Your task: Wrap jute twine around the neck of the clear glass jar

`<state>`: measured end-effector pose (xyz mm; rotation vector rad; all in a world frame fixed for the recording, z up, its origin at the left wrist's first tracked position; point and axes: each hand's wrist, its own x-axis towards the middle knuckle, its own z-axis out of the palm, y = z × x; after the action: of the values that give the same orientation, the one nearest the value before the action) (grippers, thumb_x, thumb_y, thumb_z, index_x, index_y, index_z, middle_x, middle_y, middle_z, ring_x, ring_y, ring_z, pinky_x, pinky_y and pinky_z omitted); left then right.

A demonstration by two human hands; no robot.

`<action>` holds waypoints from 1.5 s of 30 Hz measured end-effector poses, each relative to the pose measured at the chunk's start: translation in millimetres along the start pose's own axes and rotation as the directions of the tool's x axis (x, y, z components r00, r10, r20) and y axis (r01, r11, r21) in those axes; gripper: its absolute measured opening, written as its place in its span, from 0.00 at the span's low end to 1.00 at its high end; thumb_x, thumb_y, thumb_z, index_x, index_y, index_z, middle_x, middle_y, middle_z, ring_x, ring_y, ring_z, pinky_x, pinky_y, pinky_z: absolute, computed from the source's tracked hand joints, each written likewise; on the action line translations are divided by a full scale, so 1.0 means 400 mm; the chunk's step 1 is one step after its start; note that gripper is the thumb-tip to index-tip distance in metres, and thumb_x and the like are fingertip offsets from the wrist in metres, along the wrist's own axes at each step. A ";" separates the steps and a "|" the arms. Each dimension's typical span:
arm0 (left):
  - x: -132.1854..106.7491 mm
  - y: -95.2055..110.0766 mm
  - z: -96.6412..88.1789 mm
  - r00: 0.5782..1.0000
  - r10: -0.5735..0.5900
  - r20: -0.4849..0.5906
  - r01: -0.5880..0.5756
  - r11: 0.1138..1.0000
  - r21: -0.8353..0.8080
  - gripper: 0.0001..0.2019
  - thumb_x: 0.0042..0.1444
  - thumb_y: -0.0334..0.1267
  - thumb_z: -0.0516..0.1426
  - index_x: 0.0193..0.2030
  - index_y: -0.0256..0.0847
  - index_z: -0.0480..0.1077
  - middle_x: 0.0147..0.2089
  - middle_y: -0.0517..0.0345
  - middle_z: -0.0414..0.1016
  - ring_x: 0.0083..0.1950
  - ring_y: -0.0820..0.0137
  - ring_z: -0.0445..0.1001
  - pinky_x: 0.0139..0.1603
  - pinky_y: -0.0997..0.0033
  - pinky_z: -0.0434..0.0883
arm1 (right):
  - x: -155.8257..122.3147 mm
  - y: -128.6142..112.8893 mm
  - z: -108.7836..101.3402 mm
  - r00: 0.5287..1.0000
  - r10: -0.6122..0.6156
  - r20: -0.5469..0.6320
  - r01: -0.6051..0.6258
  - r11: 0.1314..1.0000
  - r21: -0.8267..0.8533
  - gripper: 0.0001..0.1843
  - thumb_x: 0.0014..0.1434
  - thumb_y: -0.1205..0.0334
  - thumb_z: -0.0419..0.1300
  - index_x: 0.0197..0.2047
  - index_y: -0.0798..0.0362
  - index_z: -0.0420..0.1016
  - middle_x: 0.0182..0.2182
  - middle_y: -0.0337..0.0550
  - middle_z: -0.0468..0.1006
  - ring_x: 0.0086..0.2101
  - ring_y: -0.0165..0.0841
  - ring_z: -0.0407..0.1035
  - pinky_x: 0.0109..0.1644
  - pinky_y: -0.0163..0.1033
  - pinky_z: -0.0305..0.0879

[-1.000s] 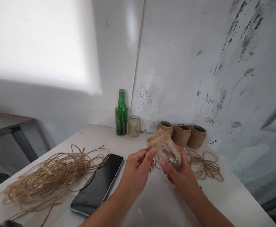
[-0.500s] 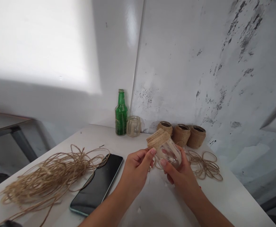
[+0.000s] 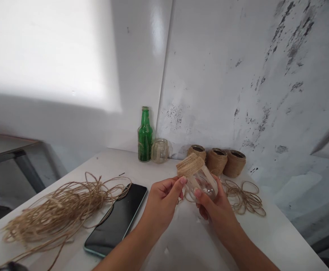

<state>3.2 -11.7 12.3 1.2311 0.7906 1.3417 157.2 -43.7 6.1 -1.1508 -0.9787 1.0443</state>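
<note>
A clear glass jar lies tilted above the table, its upper end wrapped in a band of jute twine. Around the jar's lower part, my right hand is closed, with the thumb pressed on the glass. My left hand pinches at the lower edge of the band, thumb against fingers, on the twine; the strand between the fingertips is mostly hidden. Pale strips run along the jar's side. Loops of loose twine rest on the table to the right of my right hand.
Left on the table are a big twine bundle and a phone partly under its loops. Along the wall stand a green bottle, a bare glass jar and three twine-wrapped jars.
The held jar has turned slightly in my right hand, so its pale strips show differently. My right thumb has shifted a little along the glass. My left hand keeps its pinch.
</note>
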 end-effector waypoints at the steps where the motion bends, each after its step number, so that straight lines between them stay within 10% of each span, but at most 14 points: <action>1: -0.001 0.001 0.000 1.000 -0.002 -0.004 0.002 1.000 -0.001 0.29 0.55 0.62 0.67 0.18 0.40 0.69 0.21 0.63 0.63 0.24 0.75 0.51 0.25 0.72 0.52 | 0.000 -0.001 0.001 1.000 -0.001 -0.003 0.001 1.000 0.004 0.46 0.48 0.40 0.80 0.62 0.46 0.66 0.29 0.31 0.73 0.20 0.25 0.60 0.22 0.30 0.55; 20: -0.004 0.014 0.000 1.000 0.009 -0.027 -0.009 1.000 0.020 0.27 0.55 0.58 0.68 0.17 0.41 0.70 0.19 0.65 0.60 0.23 0.75 0.51 0.24 0.72 0.54 | 0.000 -0.001 -0.001 1.000 0.008 0.017 -0.009 0.997 0.074 0.49 0.48 0.38 0.79 0.65 0.46 0.66 0.26 0.29 0.72 0.21 0.26 0.60 0.21 0.30 0.54; 35: 0.000 0.021 0.001 0.997 0.071 0.011 -0.071 0.997 -0.013 0.23 0.57 0.52 0.68 0.17 0.42 0.73 0.36 0.51 0.85 0.37 0.64 0.76 0.41 0.68 0.73 | 0.005 0.003 -0.013 0.997 -0.002 0.083 -0.011 0.988 0.153 0.44 0.53 0.38 0.77 0.66 0.44 0.67 0.27 0.33 0.75 0.21 0.28 0.60 0.21 0.31 0.56; 45: 0.004 0.019 0.001 0.991 0.122 0.048 -0.117 0.989 -0.089 0.23 0.60 0.49 0.67 0.18 0.41 0.70 0.35 0.53 0.81 0.40 0.64 0.76 0.44 0.68 0.73 | 0.001 0.000 -0.005 0.970 0.087 0.229 -0.152 0.947 0.284 0.34 0.54 0.32 0.74 0.52 0.50 0.80 0.27 0.36 0.77 0.20 0.27 0.65 0.20 0.31 0.64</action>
<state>2.0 -11.4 19.9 1.2577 0.6232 1.4188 159.1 -43.8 5.9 -0.8674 -0.8853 1.3864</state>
